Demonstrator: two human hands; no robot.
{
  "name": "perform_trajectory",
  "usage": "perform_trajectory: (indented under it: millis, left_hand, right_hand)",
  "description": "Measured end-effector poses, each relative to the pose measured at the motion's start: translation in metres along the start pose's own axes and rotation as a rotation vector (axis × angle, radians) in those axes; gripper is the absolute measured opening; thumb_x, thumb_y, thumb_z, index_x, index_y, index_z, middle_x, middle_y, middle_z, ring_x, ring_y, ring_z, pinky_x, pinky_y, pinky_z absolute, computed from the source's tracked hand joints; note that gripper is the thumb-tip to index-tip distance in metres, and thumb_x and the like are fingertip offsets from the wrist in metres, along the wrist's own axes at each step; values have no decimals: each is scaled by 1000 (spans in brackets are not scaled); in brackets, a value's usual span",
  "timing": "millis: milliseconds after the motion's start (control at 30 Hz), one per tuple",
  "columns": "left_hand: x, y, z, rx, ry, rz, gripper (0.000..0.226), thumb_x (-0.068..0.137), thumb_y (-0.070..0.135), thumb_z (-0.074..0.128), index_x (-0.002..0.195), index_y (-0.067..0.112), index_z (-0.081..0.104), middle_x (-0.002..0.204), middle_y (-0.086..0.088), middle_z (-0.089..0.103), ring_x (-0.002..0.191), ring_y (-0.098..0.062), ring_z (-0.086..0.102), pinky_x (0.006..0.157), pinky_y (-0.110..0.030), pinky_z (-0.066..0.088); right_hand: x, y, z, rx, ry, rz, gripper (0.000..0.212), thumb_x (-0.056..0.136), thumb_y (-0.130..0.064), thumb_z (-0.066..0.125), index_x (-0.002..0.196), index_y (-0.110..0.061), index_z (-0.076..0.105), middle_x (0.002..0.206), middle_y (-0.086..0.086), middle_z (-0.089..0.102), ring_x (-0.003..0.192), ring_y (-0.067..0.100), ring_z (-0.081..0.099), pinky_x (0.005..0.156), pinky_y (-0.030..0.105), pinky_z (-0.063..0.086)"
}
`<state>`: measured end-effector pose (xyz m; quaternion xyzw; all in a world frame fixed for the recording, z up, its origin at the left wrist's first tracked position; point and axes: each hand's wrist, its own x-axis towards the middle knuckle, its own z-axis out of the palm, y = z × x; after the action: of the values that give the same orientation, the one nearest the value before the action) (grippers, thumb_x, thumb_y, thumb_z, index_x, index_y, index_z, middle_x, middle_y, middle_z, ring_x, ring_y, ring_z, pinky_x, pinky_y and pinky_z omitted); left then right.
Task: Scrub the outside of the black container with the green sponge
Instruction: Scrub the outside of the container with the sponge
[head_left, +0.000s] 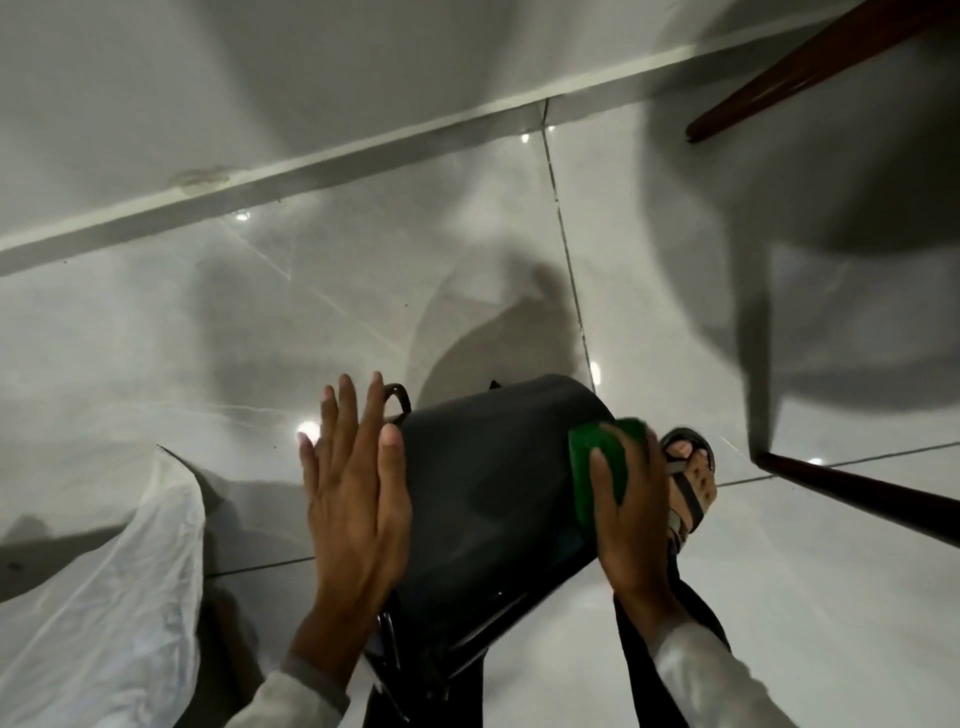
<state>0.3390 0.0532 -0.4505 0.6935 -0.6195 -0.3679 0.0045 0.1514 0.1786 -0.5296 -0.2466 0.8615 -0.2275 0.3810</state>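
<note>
The black container (483, 493) lies tilted in front of me at the bottom centre, its closed bottom pointing away and its rim toward my legs. My left hand (353, 488) rests flat against its left side, fingers straight and spread, holding nothing. My right hand (631, 514) presses the green sponge (602, 462) against the container's right side, fingers wrapped over the sponge. A thin wire handle (397, 397) pokes out behind the left hand.
A sandalled foot (691, 478) stands on the glossy white tile floor (363, 291) just right of the container. A white plastic sheet (104, 597) lies at the lower left. Dark wooden furniture legs (857, 486) cross at right and upper right. A wall skirting runs across the back.
</note>
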Motion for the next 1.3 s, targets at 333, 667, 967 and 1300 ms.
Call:
perform_trajectory:
  millis: [333,667,967,1300]
  left_hand:
    - [28,22,2,-60,35,-282,59,110,12,42,164,34,32,168,-3,47,161,-24,35,137,-53,0]
    - [29,52,17,-54,112,-262,64,107,8,40,161,41,35,168,0,46,162,-21,32,137,-50,6]
    - [15,57,25,-46,179,-271,61,105,6,44,158,36,41,145,7,68,142,-23,55,135,-55,11]
    - [2,75,32,-105,211,-227,63,104,5,45,160,35,38,148,10,64,139,-13,58,137,-49,4]
  right_hand:
    - [-73,-53,23,-25,-353,-491,50,105,-62,42,149,-40,49,178,1,17,165,19,16,130,47,24]
    - [60,-61,0,-96,-169,-87,34,103,-31,64,131,-13,69,152,13,57,144,32,51,117,22,35]
    - [83,-57,-8,-142,-402,-261,35,102,-30,66,132,-14,70,138,13,70,130,34,65,111,39,49]
    - [18,-74,-11,100,-524,-488,41,89,-30,66,129,-32,67,158,-3,54,144,-13,42,121,7,26]
